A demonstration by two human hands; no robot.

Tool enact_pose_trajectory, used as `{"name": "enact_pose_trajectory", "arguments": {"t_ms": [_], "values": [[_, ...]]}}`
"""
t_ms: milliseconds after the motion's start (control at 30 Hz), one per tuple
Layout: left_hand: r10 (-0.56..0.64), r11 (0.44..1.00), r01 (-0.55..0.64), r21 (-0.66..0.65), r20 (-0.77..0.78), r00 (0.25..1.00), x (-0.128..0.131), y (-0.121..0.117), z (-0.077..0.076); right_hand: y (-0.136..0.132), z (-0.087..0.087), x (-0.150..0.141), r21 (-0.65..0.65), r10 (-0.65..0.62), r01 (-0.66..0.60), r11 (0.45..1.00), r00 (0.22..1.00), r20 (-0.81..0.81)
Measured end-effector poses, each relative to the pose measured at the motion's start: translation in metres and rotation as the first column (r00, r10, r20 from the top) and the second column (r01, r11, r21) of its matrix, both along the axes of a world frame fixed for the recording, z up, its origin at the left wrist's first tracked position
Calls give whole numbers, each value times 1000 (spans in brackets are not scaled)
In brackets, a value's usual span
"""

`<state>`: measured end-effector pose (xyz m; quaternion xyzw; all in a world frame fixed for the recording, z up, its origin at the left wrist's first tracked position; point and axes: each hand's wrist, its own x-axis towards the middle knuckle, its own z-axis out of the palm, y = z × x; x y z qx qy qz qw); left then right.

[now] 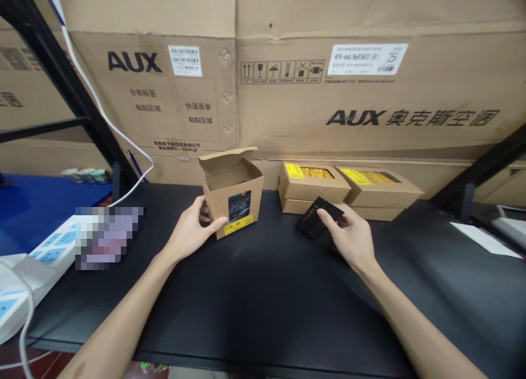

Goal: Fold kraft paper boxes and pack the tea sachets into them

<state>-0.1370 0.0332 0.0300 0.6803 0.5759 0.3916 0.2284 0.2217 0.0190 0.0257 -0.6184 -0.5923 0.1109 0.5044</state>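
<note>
My left hand (196,224) grips the lower left side of a brown cardboard box (209,208), its thumb on the front by a yellow label. The box stands tilted with its lid flap raised, and dark packets (239,205) show through its front window. Over the table to the right, my right hand (349,231) holds a flat black packet (314,219) with faint gold print, thumb on top and fingers underneath. Just behind that hand sit two closed brown window boxes (314,190) (380,190) with yellow labels and orange-yellow contents.
Large AUX cartons (283,116) form a wall behind the black table (255,302). At left lie a white power strip (53,247) with a white cable (110,121) and a blurred-out item (109,239). A white sheet (487,239) lies at right, near a black metal frame (464,201).
</note>
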Motion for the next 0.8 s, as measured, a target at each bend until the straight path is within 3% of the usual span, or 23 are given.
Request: {"name": "enact_pose_trajectory", "arguments": {"t_ms": [300, 533, 800], "values": [[-15, 1000, 15, -8, 22, 1000, 2, 1, 2, 0, -1, -1, 41, -23, 23, 999, 1000, 8], [-18, 1000, 18, -7, 34, 999, 2, 2, 0, -4, -1, -2, 100, -25, 33, 994, 996, -81], [-24, 1000, 24, -1, 34, 999, 3, 2, 2, -7, -2, -4, 113, -36, 38, 993, 999, -19]]}}
